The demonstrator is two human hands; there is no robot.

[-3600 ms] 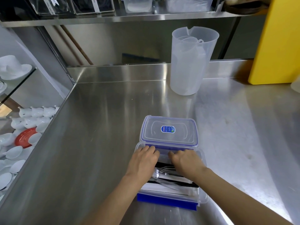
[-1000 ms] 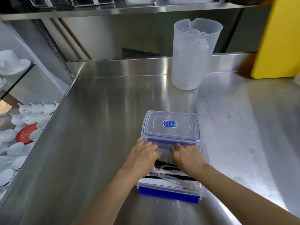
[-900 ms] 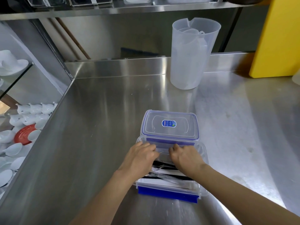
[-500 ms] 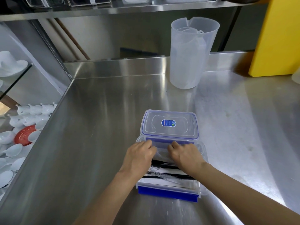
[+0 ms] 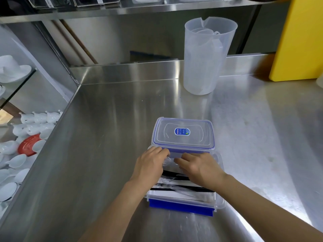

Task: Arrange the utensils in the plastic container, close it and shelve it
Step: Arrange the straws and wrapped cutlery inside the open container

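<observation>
Both hands — left hand (image 5: 150, 165), right hand (image 5: 198, 167) — pressed flat, fingers (image 5: 161, 151) holding nothing, leveling clear utensils (image 5: 174, 185) inside plastic container (image 5: 220, 201) so lid (image 5: 183, 135) fits — desk (image 5: 104, 137) beneath.

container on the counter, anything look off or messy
Nothing spilled or damaged. The container is open, clear and black utensils lying crisscrossed inside under both hands; its lid sits flat just beyond it.

a clear plastic container (image 5: 219, 201) with a blue clip sits open at lower centre, clear utensils (image 5: 176, 186) inside, its blue-rimmed lid (image 5: 183, 135) lying flat just behind.
</observation>
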